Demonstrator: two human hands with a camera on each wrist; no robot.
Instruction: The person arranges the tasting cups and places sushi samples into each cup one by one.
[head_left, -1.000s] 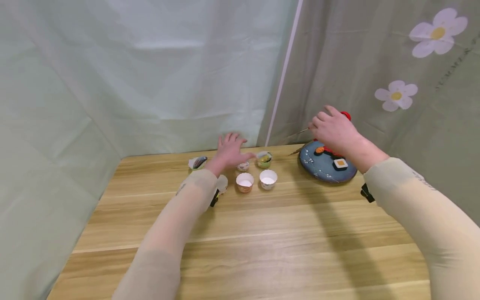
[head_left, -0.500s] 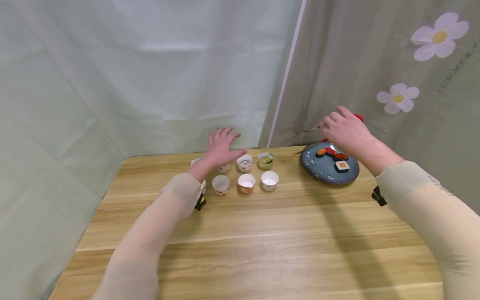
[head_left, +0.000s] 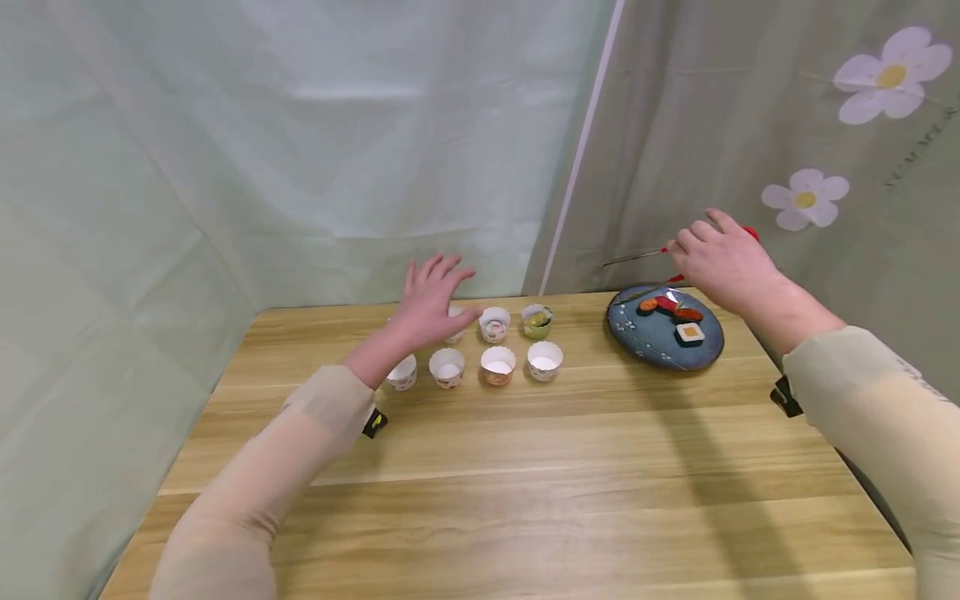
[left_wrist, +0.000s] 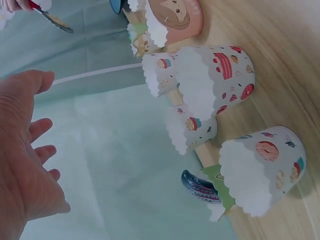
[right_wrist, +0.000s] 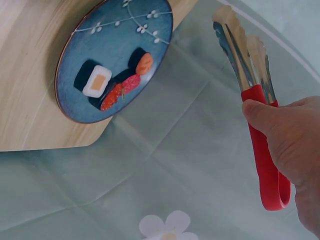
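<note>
Tongs (right_wrist: pixel 257 127), arms apart, raised near the blue plate (head_left: pixel 656 352).
The right hand (head_left: pixel 727 258) grips their handles, partly covering them; the left hand (head_left: pixel 431 308), fingers spread, mostly hides a green cup (left_wrist: pixel 224 192) from the head view. Tabletop (head_left: pixel 525 475) stretches toward the person; compared with before, the front-left cup (head_left: pixel 402 375) shows more.

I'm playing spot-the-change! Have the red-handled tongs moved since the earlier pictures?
Yes, to the right: the red-handled tongs have shifted rightward against the blue blossom-patterned plate in the head view.
</note>
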